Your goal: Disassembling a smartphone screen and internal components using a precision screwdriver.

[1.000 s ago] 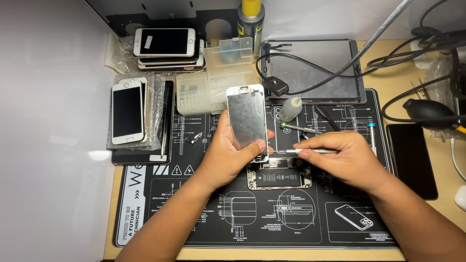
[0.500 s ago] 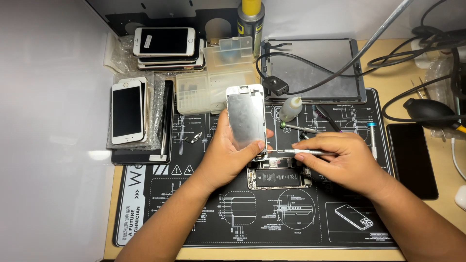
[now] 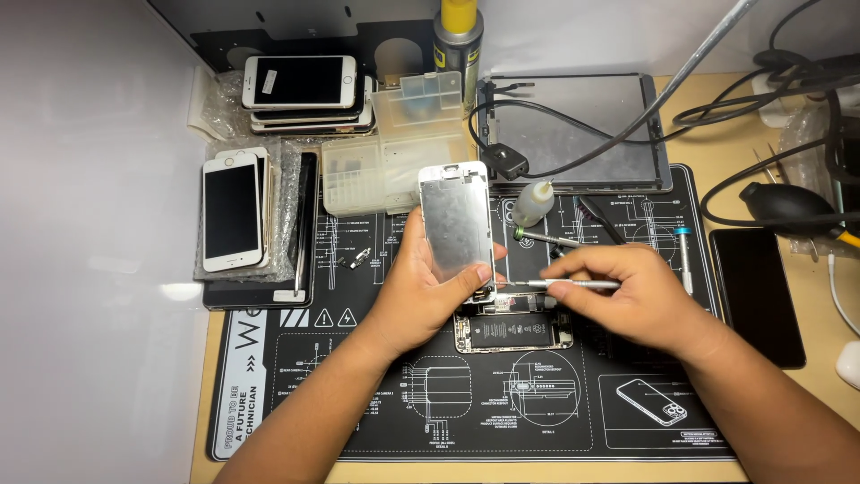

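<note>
My left hand (image 3: pixel 421 291) holds a phone screen panel (image 3: pixel 457 224) upright, its silver metal back towards me, thumb on its right edge. The panel stands hinged up from an opened phone body (image 3: pixel 512 330) that lies on the black repair mat (image 3: pixel 376 394), with its battery showing. My right hand (image 3: pixel 640 296) grips a thin metal screwdriver (image 3: pixel 560 284) held level, its tip pointing left at the panel's lower edge near my left thumb.
Stacks of phones lie at the left (image 3: pixel 233 215) and back left (image 3: pixel 300 85). Clear plastic parts boxes (image 3: pixel 394 152), a tablet (image 3: pixel 573 134) with cables, a small dropper bottle (image 3: pixel 533 204), a second screwdriver (image 3: pixel 685 260), a dark phone (image 3: pixel 757 296) and a black air blower (image 3: pixel 788 202) surround the mat.
My right hand has shifted the screwdriver slightly left, bringing its tip closer to the panel's lower edge. The left hand and the panel stay put.
</note>
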